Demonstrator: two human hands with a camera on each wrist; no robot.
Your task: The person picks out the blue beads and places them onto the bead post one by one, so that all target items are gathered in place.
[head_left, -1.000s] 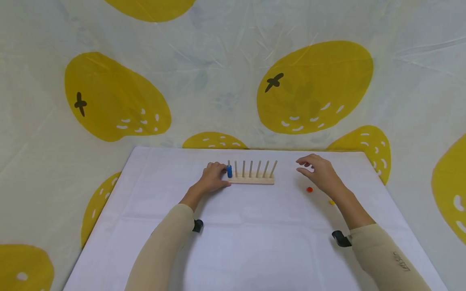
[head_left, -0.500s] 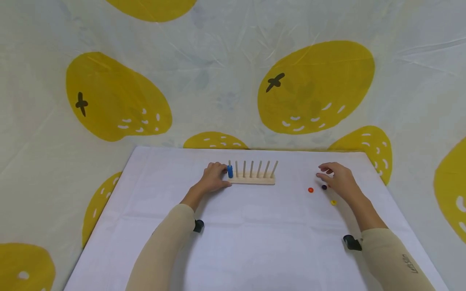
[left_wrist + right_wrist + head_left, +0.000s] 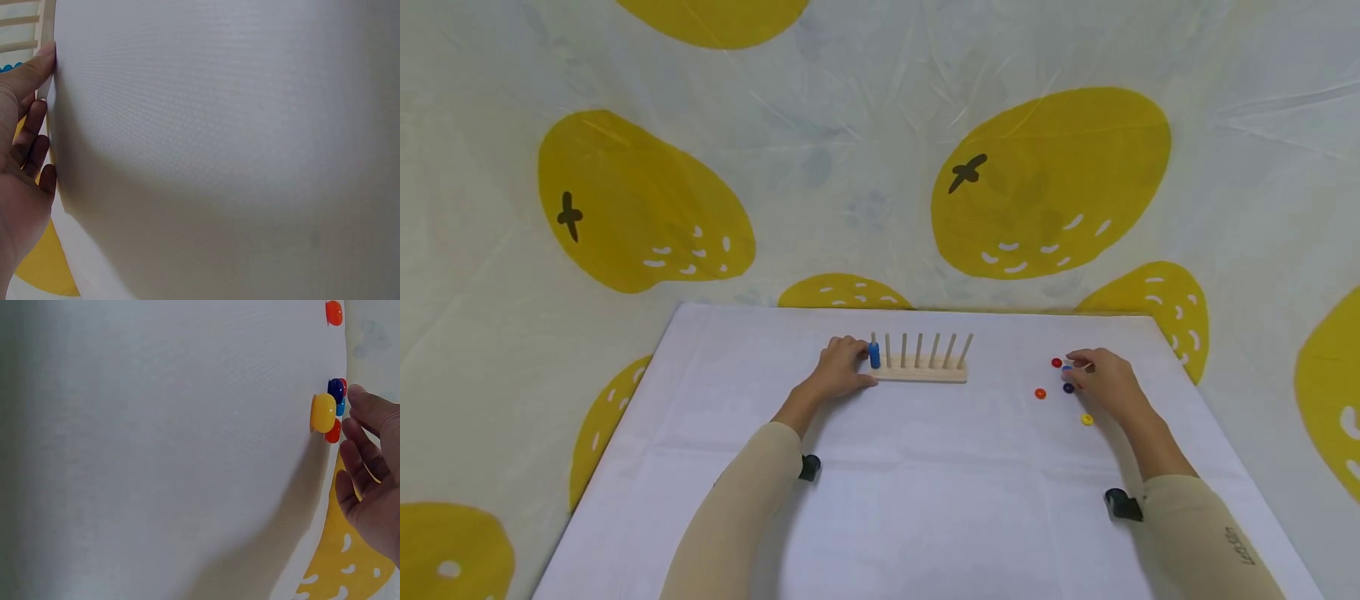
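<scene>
My left hand [image 3: 842, 367] grips the left end of a wooden peg rack [image 3: 921, 375], thumb in front and fingers behind. Blue beads [image 3: 874, 356] are stacked on the leftmost peg; the other pegs are bare. Over on the right, my right hand [image 3: 1107, 382] hovers low with thumb and fingertips apart around a blue bead [image 3: 1067, 368]. Close by lie a red bead [image 3: 1057, 362] and a dark blue bead [image 3: 1068, 388]. A further red bead [image 3: 333, 431], behind the yellow one in the right wrist view, is hidden from the head view.
An orange bead [image 3: 1040, 393] and a yellow bead [image 3: 1087, 420] lie on the white tablecloth [image 3: 925, 500], left of and nearer than the right hand. A patterned curtain [image 3: 850, 183] hangs behind the table's far edge.
My right hand has moved right and toward me from beside the rack, then settled lower over the beads, its fingertips around the blue one. The left hand stays on the rack.
</scene>
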